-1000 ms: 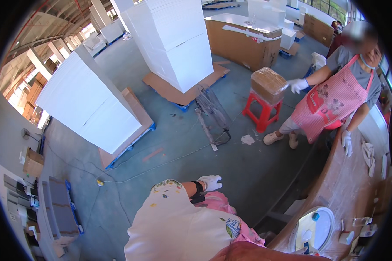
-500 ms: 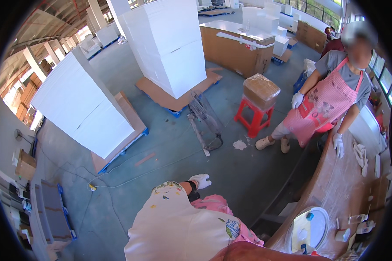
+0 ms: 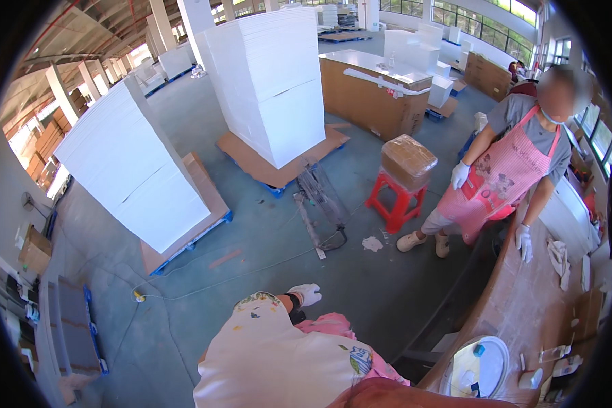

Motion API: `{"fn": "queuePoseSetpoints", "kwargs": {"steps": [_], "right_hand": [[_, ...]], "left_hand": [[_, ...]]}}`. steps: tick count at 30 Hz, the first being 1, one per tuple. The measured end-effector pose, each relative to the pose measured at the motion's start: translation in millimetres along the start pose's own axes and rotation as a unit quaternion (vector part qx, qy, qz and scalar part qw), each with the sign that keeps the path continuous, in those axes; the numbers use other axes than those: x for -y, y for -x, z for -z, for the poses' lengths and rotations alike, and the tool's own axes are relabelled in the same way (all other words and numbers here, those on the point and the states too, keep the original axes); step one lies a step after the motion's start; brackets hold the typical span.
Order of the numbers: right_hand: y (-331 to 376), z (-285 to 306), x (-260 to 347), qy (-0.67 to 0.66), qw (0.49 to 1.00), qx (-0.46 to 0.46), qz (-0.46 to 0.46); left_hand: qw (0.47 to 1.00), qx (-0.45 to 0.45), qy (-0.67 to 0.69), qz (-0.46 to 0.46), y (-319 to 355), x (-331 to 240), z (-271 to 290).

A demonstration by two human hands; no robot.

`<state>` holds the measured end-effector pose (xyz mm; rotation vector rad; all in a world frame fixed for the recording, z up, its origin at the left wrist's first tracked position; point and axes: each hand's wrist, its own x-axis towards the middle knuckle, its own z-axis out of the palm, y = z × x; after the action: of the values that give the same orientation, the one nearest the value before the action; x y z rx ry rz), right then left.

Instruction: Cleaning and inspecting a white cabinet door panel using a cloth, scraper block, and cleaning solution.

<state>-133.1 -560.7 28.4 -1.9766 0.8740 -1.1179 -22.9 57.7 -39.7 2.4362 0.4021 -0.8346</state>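
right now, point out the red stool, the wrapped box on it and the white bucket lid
red stool [image 3: 392,200], head view, on its front legs
wrapped box [image 3: 408,159], head view, on its top face
white bucket lid [image 3: 481,362], head view, on its flat top near the middle

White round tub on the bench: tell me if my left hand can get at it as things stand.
Probably not: the left hand hangs over the floor, and the tub sits across the body on the bench.

Open floor [image 3: 251,272] ahead, red stool [image 3: 394,200] and co-worker [image 3: 510,177] right, workbench [image 3: 523,306] alongside
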Motion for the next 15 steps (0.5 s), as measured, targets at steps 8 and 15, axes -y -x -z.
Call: {"fn": "queuePoseSetpoints", "kwargs": {"steps": [8,15], "right_hand": [[6.4,23.3,51.2,-0.003,1.000,0.003,0.022],[8.6,28.3,112.3,-0.071,0.994,0.062,-0.046]], "left_hand": [[0.998,-0.054,0.019,-0.012,2.6,-29.1,29.2],[0.930,-0.307,0.192,0.056,-11.4,-38.7,114.2]]}}
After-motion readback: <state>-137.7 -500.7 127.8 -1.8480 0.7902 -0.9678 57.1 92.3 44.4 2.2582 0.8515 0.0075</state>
